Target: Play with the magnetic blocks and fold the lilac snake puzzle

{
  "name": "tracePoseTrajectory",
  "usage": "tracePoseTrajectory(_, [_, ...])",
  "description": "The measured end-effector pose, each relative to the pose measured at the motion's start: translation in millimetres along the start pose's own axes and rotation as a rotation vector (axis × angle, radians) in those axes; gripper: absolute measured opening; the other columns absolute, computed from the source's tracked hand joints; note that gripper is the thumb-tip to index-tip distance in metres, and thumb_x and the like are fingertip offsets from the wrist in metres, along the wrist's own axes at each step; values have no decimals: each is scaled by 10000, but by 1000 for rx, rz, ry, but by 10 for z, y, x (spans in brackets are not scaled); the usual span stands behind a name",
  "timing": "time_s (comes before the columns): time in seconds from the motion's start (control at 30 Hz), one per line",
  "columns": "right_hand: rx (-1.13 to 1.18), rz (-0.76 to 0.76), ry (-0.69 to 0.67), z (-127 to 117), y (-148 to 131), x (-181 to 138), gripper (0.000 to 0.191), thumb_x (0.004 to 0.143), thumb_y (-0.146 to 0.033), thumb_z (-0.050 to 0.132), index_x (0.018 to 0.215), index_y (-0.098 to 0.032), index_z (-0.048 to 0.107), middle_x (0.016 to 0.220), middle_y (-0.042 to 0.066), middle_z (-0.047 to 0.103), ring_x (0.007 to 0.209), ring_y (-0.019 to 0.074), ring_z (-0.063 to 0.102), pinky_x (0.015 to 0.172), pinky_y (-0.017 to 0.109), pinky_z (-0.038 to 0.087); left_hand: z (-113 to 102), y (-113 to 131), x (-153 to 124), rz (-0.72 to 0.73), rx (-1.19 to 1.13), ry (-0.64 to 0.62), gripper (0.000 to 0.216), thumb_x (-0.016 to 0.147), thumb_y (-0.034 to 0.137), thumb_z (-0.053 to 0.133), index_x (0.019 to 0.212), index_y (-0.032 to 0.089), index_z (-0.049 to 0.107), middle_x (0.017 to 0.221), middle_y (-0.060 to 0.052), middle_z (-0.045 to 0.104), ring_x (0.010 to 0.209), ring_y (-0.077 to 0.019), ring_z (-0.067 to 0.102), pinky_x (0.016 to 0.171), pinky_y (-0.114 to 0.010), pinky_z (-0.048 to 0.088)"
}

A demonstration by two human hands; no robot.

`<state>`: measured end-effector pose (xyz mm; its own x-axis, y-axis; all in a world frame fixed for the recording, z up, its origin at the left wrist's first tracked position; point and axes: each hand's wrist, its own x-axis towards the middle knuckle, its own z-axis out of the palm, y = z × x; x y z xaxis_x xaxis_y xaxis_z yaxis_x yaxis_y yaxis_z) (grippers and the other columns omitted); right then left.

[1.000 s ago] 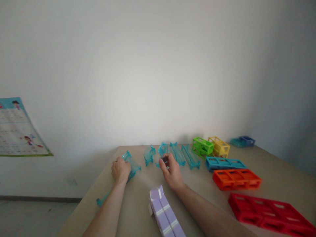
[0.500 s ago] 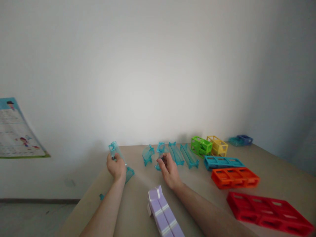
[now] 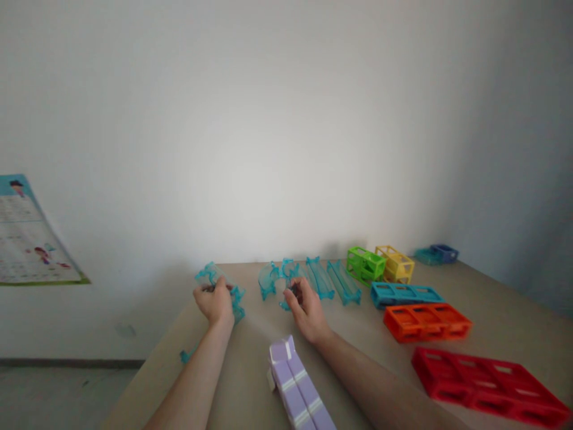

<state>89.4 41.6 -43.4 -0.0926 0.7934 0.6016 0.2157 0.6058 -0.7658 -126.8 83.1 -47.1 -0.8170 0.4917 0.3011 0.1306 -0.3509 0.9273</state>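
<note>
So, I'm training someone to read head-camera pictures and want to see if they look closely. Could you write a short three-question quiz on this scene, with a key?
1. True or false: the purple-and-white object is in the right hand.
2. Which colour of frame lies between the light-blue frame and the red frame? A) green B) orange C) yellow
3. What is the left hand holding?

Key:
1. False; the purple-and-white object lies on the table, nearer the camera than the right hand.
2. B, the orange frame.
3. A see-through teal piece.
</note>
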Motion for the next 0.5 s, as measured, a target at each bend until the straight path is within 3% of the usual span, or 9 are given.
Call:
tracePoseTrajectory(0.13, [-9,10,-17,-1,3,-7,142,896,-358,488,916,-218,478,646,-54,465,544,120,472,518,224,374,37,39,-33,-80,-116,27,287,663,215,619,826,204,383,761,-4,591,544,-170,664,472,-284,518])
tracePoseTrajectory(0.27, [-7,17,-3,0,-3,-8,136,892,-351,489,916,-217,484,648,-54,466,540,121,462,523,226,374,60,170,-104,-60,-179,4,292,672,220,635,839,205,396,692,54,546,485,-98,598,466,-216,485])
tracePoseTrajectory(0.33, [-5,13,1,-2,-8,-6,132,898,-349,480,918,-219,483,634,-57,450,534,122,452,521,227,367,66,262,-177,-29,-198,-66,278,689,271,656,829,201,427,649,71,532,462,-70,552,460,-183,459])
tracePoseTrajectory(0.5, [-2,10,-56,-10,-8,-1,137,907,-356,478,913,-221,496,610,-59,430,526,119,443,498,218,349,67,449,-379,26,-174,-380,296,712,394,680,857,189,524,611,58,564,411,-79,532,424,-195,452])
